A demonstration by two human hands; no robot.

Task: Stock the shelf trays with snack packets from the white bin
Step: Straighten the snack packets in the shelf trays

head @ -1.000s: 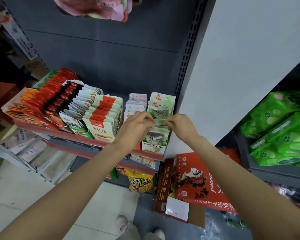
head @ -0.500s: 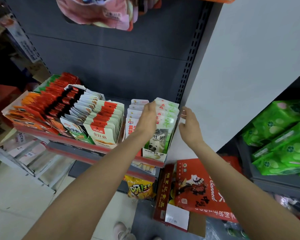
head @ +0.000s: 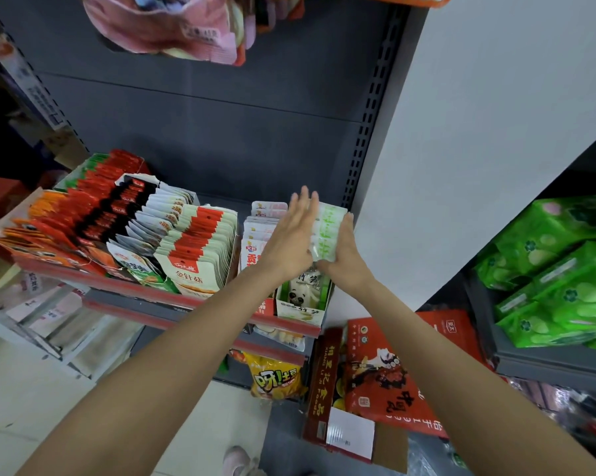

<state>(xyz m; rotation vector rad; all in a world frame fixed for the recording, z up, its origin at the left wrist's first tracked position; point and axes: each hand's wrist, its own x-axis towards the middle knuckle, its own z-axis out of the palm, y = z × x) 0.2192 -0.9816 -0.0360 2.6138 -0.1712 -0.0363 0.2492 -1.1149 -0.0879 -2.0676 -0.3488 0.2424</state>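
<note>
A row of green-and-white snack packets stands in a panda-printed carton tray at the right end of the red-edged shelf. My left hand lies flat with straight fingers against the row's left side and top. My right hand presses its palm and straight fingers against the row's right side, so the packets sit squeezed between both hands. Pink-and-white packets fill the tray just left of it. The white bin is not in view.
More trays of red, orange and white packets line the shelf to the left. A red carton and a yellow chip bag sit low at the right. Green packs fill the right-hand shelf. Pink bags hang overhead.
Both hands left the front of the green-and-white row, where they pinched packets, and moved back. The right hand came in from beside the tray; both now press flat against the row.
</note>
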